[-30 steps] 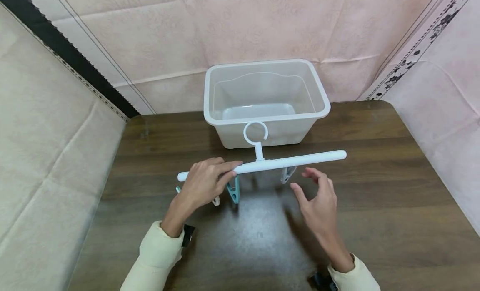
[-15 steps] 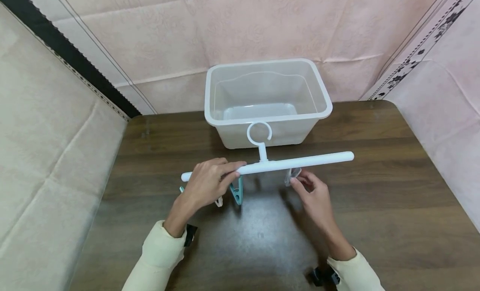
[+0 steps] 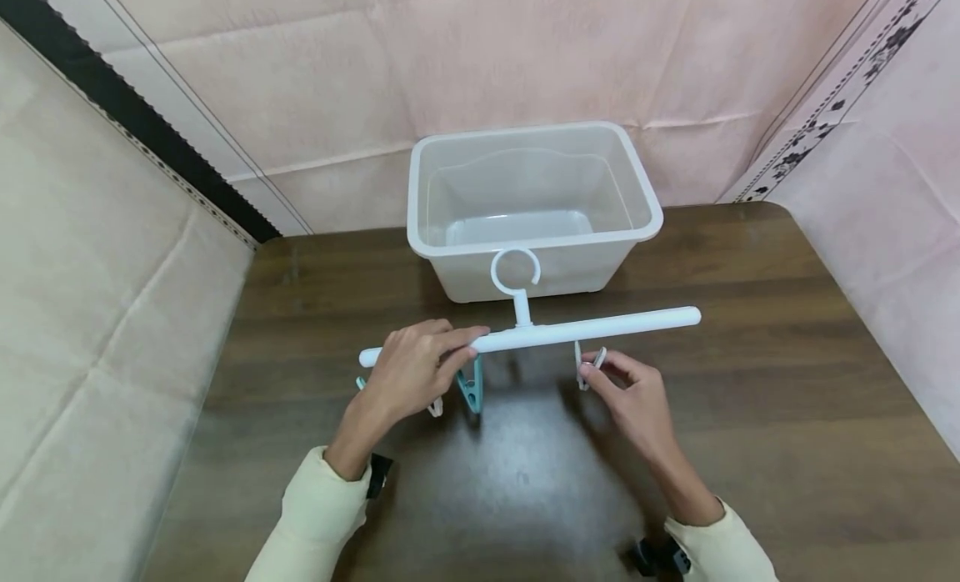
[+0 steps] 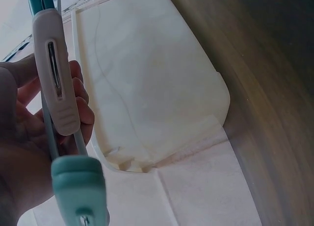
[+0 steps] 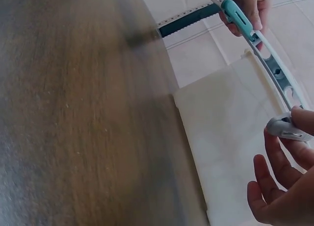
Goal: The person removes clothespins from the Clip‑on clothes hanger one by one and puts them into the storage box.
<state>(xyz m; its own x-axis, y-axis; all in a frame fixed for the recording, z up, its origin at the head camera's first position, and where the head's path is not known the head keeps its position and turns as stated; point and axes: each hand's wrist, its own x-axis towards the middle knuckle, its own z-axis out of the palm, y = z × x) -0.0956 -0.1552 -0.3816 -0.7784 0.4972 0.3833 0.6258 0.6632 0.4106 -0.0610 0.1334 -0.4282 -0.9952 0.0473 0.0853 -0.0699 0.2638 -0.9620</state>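
Observation:
My left hand (image 3: pixel 412 365) grips the left half of a white clip hanger (image 3: pixel 600 327), whose round hook points up. Below the bar, beside that hand, hang a teal clothespin (image 3: pixel 472 392) and a beige clothespin (image 3: pixel 436 408). A second teal clothespin (image 3: pixel 361 383) peeks out to the hand's left. In the left wrist view the beige clothespin (image 4: pixel 66 119) lies in front of the curled fingers. Just under the bar's right half, my right hand (image 3: pixel 637 398) pinches a pale grey clothespin (image 3: pixel 579 369) between thumb and fingers. The right wrist view shows this grey clothespin (image 5: pixel 287 128) close to the bar.
Behind the hanger a white plastic tub (image 3: pixel 450 273) stands at the back of the brown wooden table (image 3: pixel 750 398). Pale patterned cloth (image 3: pixel 525 57) hangs around the table at the back and sides.
My right hand has closed in leftward on the grey clothespin and pinched it. The clothespin has shifted slightly downward from the bar. My left hand keeps its hold on the hanger.

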